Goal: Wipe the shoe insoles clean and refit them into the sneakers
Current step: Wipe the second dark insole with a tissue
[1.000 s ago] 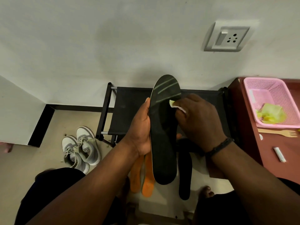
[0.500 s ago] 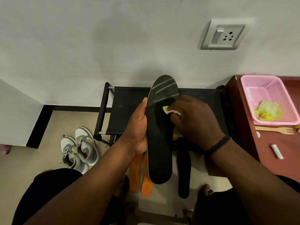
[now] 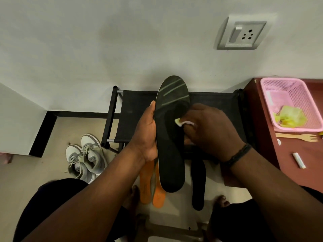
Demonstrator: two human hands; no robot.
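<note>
Since a moment ago the right hand (image 3: 211, 131) has slid its small wipe (image 3: 181, 122) down the black insole (image 3: 170, 137), from near the striped toe end toward the middle, while the insole itself has barely shifted. It stands upright in front of the black shoe rack (image 3: 138, 116), the left hand (image 3: 148, 133) gripping its edge with thumb along the rim; the right hand's fingers are curled round the wipe, pressing it on the dark face. Down on the floor lie two orange insoles (image 3: 146, 182), partly behind the held one, and another black insole (image 3: 198, 186) to their right. The grey-and-white sneakers (image 3: 87, 159) sit well apart by the rack's left leg. By my reckoning the wiping is under way and no refitting has begun.
</note>
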